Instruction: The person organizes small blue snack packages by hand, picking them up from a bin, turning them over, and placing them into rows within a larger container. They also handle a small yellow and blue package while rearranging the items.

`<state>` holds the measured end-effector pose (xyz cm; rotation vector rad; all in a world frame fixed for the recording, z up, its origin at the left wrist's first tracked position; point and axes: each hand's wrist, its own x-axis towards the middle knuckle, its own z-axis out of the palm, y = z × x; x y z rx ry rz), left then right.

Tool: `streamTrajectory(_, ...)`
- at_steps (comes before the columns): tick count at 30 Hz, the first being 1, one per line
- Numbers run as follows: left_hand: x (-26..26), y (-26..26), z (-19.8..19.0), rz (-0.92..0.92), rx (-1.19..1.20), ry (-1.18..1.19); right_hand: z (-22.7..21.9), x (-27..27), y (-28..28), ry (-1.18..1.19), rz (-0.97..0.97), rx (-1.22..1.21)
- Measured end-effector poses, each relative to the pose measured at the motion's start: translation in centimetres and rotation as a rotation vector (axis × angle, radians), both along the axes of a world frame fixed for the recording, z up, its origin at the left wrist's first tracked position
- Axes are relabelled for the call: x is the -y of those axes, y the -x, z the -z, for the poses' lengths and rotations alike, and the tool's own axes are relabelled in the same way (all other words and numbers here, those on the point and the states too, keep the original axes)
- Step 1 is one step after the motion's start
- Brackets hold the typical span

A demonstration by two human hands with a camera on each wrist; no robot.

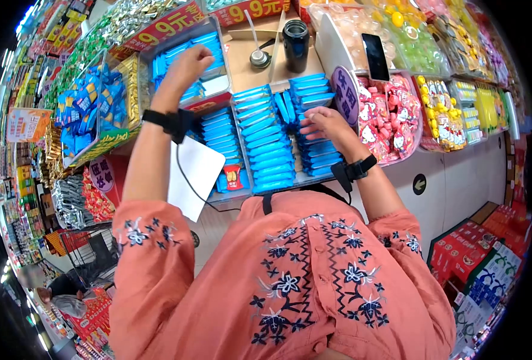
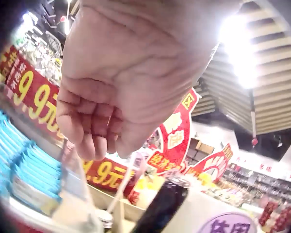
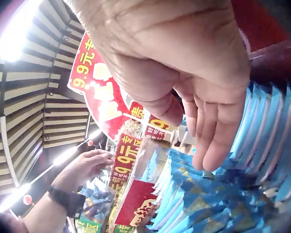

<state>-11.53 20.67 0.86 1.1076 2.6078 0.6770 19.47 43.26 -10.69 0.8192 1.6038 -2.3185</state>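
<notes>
In the head view the left hand hovers over an upper clear bin of blue packets. Its fingers are loosely bent with nothing visible in them, as the left wrist view of the hand also shows. Lower down, rows of blue packets stand in a divided bin. The right hand is over the right-hand row, palm turned inward and fingers extended. In the right wrist view, that hand's fingertips are close to blue packets; contact is unclear.
Behind the rows, a cardboard-coloured compartment holds a black bottle. A phone lies at the right above pink packets. White paper is below the left forearm, with a cable across it. A shopping cart stands lower left.
</notes>
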Motion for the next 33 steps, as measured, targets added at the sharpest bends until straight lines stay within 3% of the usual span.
streamTrajectory(5, 0.9, 6.5, 3.8, 0.159, -0.098, 0.327, -4.1, 2.2, 1.9, 0.018, -0.046, -0.085)
streamTrajectory(8, 0.7, 7.3, 6.2, 0.249, -0.105, 0.355, -6.4, 3.1, 3.3, 0.005, -0.071, -0.094)
streamTrajectory(13, -1.0, 6.9, 8.2, 0.23, -0.235, 0.581, -7.6, 3.8, 4.3, 0.004, -0.063, -0.111)
streamTrajectory(23, -0.8, 8.8, 11.2, 0.404, -0.494, 0.54, -6.7, 4.1, 3.9, 0.016, -0.023, -0.081)
streamTrajectory(33, -0.6, 7.4, 10.7, 0.437, -0.545, 0.472, -6.1, 3.7, 3.2, 0.024, -0.024, -0.059)
